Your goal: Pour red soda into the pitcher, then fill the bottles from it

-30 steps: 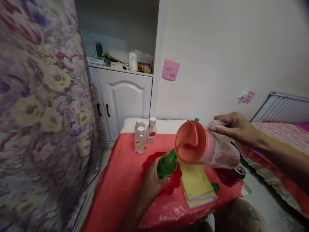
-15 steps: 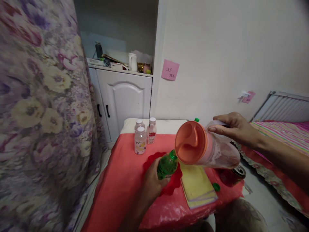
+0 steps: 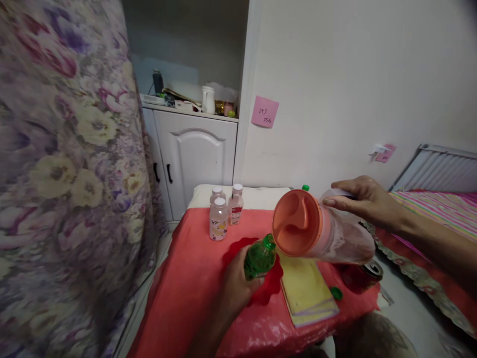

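Note:
My left hand (image 3: 235,284) is wrapped round a green plastic bottle (image 3: 260,257) that stands uncapped on a red mat (image 3: 271,286) on the red-covered table (image 3: 190,293). My right hand (image 3: 367,201) grips the handle of a clear jug with an orange lid (image 3: 298,223). The jug (image 3: 345,238) is tipped on its side, its lid facing me with the spout just above the bottle's mouth. A loose green cap (image 3: 336,293) lies at the table's right edge.
Three small pale bottles (image 3: 219,219) stand at the table's far side. Folded yellow cloths (image 3: 307,290) lie beside the mat, and a can (image 3: 370,271) sits at the right. A flowered curtain (image 3: 63,174) hangs at left, a white cabinet (image 3: 194,154) behind, a bed (image 3: 439,209) at right.
Both hands, the jug and the bottle keep their pose. The whole view has shifted slightly, a small head movement.

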`<state>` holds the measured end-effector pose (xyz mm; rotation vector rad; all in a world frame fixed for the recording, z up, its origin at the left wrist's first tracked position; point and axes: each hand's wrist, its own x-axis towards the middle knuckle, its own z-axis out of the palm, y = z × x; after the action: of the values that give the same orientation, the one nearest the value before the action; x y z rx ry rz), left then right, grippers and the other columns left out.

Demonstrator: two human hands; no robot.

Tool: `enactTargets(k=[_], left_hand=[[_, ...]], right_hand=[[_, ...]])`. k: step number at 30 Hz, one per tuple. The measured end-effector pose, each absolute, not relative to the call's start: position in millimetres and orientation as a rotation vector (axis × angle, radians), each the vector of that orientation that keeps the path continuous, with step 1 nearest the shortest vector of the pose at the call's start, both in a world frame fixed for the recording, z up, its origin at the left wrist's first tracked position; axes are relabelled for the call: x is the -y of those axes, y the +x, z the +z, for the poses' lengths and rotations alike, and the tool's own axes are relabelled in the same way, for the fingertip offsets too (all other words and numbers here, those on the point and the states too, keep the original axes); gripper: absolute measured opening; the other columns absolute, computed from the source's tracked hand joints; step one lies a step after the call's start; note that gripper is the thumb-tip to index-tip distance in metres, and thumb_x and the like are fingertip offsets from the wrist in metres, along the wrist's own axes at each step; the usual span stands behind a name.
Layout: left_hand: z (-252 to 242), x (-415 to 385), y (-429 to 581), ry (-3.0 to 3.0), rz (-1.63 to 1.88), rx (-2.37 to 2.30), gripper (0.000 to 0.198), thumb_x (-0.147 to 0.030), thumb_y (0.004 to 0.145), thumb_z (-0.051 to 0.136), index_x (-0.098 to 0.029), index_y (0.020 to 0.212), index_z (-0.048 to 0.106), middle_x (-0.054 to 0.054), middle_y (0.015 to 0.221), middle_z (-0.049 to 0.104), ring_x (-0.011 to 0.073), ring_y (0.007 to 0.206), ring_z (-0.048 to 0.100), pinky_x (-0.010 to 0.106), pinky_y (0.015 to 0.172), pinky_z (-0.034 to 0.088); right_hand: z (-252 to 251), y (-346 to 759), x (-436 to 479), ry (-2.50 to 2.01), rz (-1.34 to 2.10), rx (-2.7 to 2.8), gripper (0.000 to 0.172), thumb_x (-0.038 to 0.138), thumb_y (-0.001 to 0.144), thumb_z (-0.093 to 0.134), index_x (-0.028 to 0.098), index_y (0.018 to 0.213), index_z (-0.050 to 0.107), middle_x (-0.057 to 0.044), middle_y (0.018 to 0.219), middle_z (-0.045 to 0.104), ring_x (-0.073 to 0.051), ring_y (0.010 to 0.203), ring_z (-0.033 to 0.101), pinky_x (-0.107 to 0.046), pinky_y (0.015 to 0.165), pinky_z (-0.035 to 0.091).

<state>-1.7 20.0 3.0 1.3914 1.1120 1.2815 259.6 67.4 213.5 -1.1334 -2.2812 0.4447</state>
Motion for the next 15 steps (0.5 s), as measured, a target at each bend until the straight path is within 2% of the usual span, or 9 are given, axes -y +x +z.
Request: enactTargets(k=[7, 15], left_hand=[[2.9, -19.5, -2.8, 1.398, 1.268, -1.166, 0.064, -0.009, 0.059, 0.063, -0.021, 0.121, 0.058, 0.006, 0.114, 0.07, 0.0264, 0.105, 0.065, 0.04, 0.092, 0.051], [-4.5, -22.0, -2.8, 1.372, 1.289, -1.124, 0.069, -0.011, 0.059, 0.065, -0.019, 0.127, 0.055, 0.009, 0.123, 0.068, 0.0289, 0.113, 0.063, 0.041, 0.096, 0.051]], right_hand=[[211.4, 263.4, -72.3, -1.141, 0.462, 2.304, 0.046, 0.056, 0.087, 0.061, 0.019, 0.062, 0.05, 0.004, 0.059, 0.035, -0.01, 0.055, 0.033, -0.024, 0.047, 0.024], [211.2, 263.4, -71.5, -1.122, 0.476, 2.292, 0.048, 0.056, 0.086, 0.062, 0.02, 0.059, 0.048, 0.005, 0.058, 0.033, -0.01, 0.053, 0.031, -0.025, 0.047, 0.023]])
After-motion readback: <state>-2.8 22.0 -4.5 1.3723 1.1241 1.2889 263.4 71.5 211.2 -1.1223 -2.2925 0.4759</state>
